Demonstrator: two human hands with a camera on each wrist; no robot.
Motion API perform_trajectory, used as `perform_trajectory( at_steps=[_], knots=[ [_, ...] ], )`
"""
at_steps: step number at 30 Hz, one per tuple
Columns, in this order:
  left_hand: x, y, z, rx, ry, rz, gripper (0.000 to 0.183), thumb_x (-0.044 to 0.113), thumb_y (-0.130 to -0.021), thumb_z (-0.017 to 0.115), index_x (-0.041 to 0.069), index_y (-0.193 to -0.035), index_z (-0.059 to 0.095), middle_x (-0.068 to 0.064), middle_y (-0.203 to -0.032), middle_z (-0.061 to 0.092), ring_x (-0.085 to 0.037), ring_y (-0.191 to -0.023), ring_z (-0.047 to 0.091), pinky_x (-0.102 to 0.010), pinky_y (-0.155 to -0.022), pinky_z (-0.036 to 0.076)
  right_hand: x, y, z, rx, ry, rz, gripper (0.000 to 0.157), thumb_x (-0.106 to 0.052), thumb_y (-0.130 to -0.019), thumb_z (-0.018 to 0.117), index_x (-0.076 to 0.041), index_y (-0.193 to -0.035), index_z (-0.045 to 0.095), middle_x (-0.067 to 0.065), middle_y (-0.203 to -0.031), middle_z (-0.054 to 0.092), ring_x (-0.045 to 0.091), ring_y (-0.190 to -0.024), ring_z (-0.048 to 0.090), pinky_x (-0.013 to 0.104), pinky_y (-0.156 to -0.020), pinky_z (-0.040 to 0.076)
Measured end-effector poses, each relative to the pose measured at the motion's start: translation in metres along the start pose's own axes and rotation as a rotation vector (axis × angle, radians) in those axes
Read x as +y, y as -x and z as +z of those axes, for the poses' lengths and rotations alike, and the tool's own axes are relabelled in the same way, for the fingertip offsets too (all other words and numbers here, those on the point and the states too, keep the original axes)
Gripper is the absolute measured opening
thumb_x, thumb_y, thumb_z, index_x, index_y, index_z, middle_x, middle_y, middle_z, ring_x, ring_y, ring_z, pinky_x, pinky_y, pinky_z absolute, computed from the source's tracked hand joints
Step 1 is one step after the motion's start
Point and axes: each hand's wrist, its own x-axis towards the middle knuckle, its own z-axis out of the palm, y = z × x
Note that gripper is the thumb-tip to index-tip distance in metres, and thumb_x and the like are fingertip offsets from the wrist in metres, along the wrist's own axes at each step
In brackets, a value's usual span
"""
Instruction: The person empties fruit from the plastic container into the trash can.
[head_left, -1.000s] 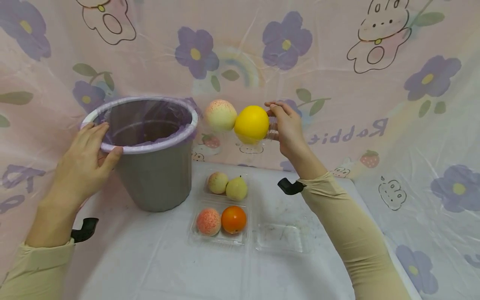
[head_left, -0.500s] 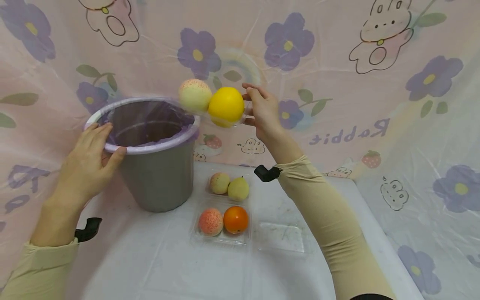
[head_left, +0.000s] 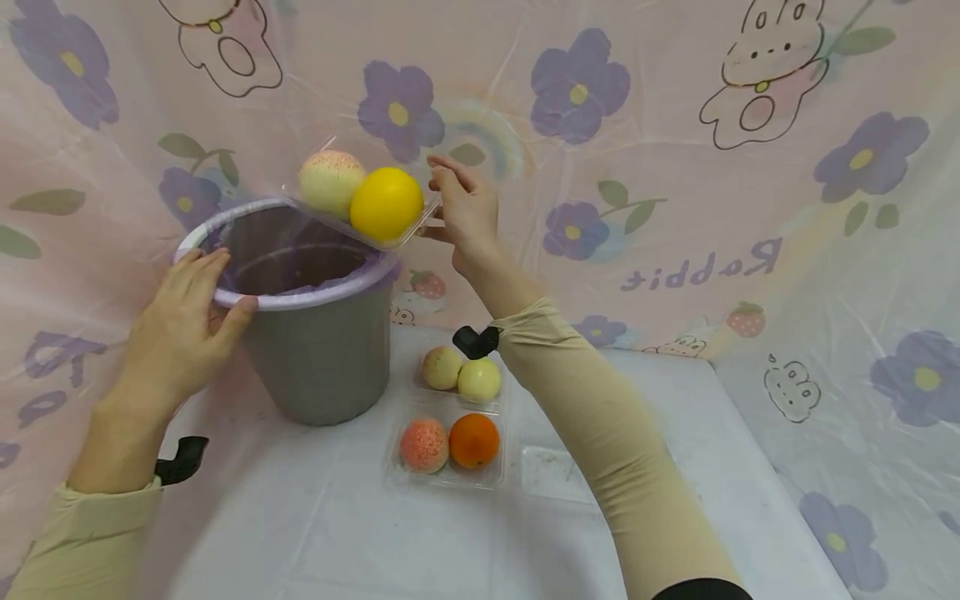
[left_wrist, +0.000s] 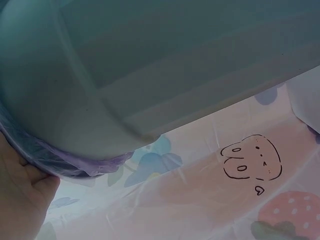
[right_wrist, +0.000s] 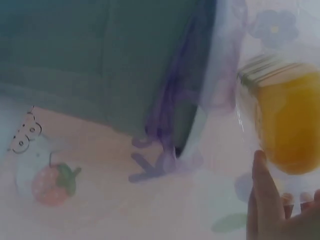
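Note:
A grey trash can (head_left: 318, 358) with a lilac rim and a thin purple liner stands at the left of the table. My left hand (head_left: 176, 321) grips its near-left rim, thumb outside and fingers over the edge. Above the opening, tilted, is a clear plastic tray (head_left: 397, 242) carrying a pale peach (head_left: 332, 182) and a yellow round fruit (head_left: 387, 204). My right hand (head_left: 468, 212) pinches the tray's right end. In the right wrist view the yellow fruit (right_wrist: 292, 125) shows through the clear plastic beside the fingers.
Two clear trays sit mid-table: one with a small peach (head_left: 442, 367) and a yellow-green pear (head_left: 479, 380), the nearer with a pink peach (head_left: 424, 445) and an orange (head_left: 474, 441). Another clear tray (head_left: 551, 473) lies partly behind the right forearm. A patterned curtain (head_left: 660, 275) hangs behind.
My right hand has carried the tray with the peach and yellow fruit leftward and up, from right of the trash can to over its opening. The left hand keeps its hold on the rim.

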Motion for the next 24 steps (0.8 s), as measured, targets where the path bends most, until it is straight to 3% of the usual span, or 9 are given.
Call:
perform_trajectory(
  at_steps=[6, 10, 14, 17, 20, 24],
  knots=[
    [-0.001, 0.000, 0.001, -0.002, -0.007, 0.001, 0.064, 0.042, -0.095, 0.050, 0.001, -0.142, 0.039, -0.022, -0.144, 0.039, -0.035, -0.141, 0.024, -0.050, -0.115, 0.017, 0.002, 0.011, 0.020, 0.006, -0.011, -0.017, 0.025, -0.021, -0.096, 0.056, -0.020, -0.118, 0.068, 0.001, -0.106, 0.059, 0.012, -0.051, 0.040, 0.047, -0.073, 0.057],
    [-0.001, 0.000, 0.002, -0.003, -0.007, 0.002, 0.064, 0.042, -0.095, 0.050, 0.000, -0.142, 0.039, -0.022, -0.144, 0.039, -0.036, -0.140, 0.024, -0.050, -0.115, 0.017, 0.004, 0.020, 0.031, -0.003, 0.021, -0.052, 0.029, -0.020, -0.097, 0.054, -0.016, -0.125, 0.064, 0.000, -0.116, 0.061, 0.008, -0.045, 0.033, 0.049, -0.078, 0.055],
    [-0.001, 0.001, 0.002, 0.001, 0.002, 0.000, 0.063, 0.041, -0.095, 0.050, 0.001, -0.142, 0.039, -0.022, -0.144, 0.039, -0.037, -0.140, 0.024, -0.051, -0.115, 0.017, 0.017, 0.016, 0.039, -0.027, 0.089, -0.107, 0.029, -0.024, -0.097, 0.055, -0.021, -0.124, 0.065, -0.007, -0.115, 0.060, 0.008, -0.043, 0.029, 0.035, -0.065, 0.057],
    [-0.001, 0.001, 0.002, 0.006, 0.005, -0.001, 0.063, 0.041, -0.095, 0.051, 0.001, -0.142, 0.039, -0.021, -0.144, 0.040, -0.037, -0.140, 0.025, -0.052, -0.114, 0.017, 0.030, 0.010, 0.044, -0.028, 0.172, -0.168, 0.026, -0.028, -0.096, 0.056, -0.027, -0.120, 0.067, -0.010, -0.111, 0.060, 0.008, -0.040, 0.030, 0.020, -0.046, 0.044],
    [-0.001, 0.001, 0.002, 0.007, 0.003, 0.000, 0.063, 0.041, -0.095, 0.050, 0.002, -0.142, 0.039, -0.021, -0.145, 0.040, -0.037, -0.140, 0.025, -0.051, -0.114, 0.017, 0.040, 0.006, 0.048, -0.014, 0.259, -0.229, 0.025, -0.029, -0.095, 0.056, -0.030, -0.118, 0.068, -0.010, -0.107, 0.060, 0.008, -0.042, 0.034, 0.018, -0.040, 0.031],
    [-0.002, 0.000, 0.002, -0.004, -0.001, -0.003, 0.063, 0.041, -0.095, 0.050, 0.002, -0.143, 0.038, -0.021, -0.145, 0.039, -0.037, -0.140, 0.024, -0.050, -0.115, 0.016, 0.049, 0.006, 0.051, -0.031, 0.359, -0.304, 0.026, -0.027, -0.095, 0.057, -0.029, -0.118, 0.068, -0.008, -0.106, 0.057, 0.003, -0.064, 0.049, 0.015, -0.048, 0.040]
  ],
)
